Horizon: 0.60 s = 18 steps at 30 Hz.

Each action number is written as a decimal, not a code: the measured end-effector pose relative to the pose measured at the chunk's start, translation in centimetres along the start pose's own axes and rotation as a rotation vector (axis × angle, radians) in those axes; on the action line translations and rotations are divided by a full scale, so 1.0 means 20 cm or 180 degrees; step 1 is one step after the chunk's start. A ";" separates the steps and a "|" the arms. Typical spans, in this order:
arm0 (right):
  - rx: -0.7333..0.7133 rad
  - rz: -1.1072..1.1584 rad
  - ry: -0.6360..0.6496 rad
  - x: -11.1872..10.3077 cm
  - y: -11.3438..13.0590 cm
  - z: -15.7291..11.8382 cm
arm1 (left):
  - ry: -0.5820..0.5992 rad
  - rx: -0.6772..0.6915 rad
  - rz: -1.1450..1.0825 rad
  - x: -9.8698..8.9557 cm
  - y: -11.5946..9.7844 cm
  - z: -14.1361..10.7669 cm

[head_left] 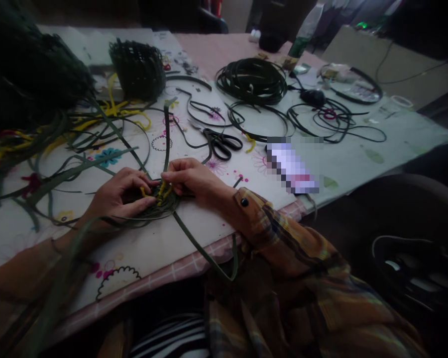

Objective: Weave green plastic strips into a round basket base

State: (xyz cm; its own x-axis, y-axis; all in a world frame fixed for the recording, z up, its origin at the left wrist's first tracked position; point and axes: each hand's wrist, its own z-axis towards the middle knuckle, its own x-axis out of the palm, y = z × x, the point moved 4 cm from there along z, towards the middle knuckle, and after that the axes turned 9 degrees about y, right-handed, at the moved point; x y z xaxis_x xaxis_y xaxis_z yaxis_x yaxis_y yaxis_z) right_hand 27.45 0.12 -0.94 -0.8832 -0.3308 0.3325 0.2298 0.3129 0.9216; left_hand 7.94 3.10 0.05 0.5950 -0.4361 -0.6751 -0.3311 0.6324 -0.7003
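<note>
A small round woven piece [166,205] of dark green strips lies near the table's front edge, with yellow ties [162,191] across its middle. Long green strips stick out from it; one strip [201,244] hangs over the edge toward me. My left hand [124,195] grips the piece's left side between thumb and fingers. From the right, my right hand [186,178] pinches at the yellow ties, fingertips closed. What exactly lies between those fingertips is too small to make out.
Black-handled scissors [221,143] lie beyond my right hand. Coiled dark strips [252,82], a dark woven basket [137,70], a phone [291,166], a bottle [306,31] and a clear cup [396,105] stand farther back. Loose green and yellow strips [114,112] cover the left side.
</note>
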 end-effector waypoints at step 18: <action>-0.0270 -0.0350 -0.0358 0.03 -0.03 0.00 | 0.0533 -0.0187 -0.0726 0.01 0.03 0.00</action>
State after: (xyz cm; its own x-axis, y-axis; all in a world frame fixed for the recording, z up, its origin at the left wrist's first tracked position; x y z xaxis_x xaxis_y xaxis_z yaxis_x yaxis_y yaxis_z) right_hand 26.83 -0.27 -1.39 -0.9439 -0.2558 0.2088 0.1588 0.2027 0.9663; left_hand 7.87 3.44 -0.37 0.5314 -0.6656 -0.5240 -0.2473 0.4697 -0.8475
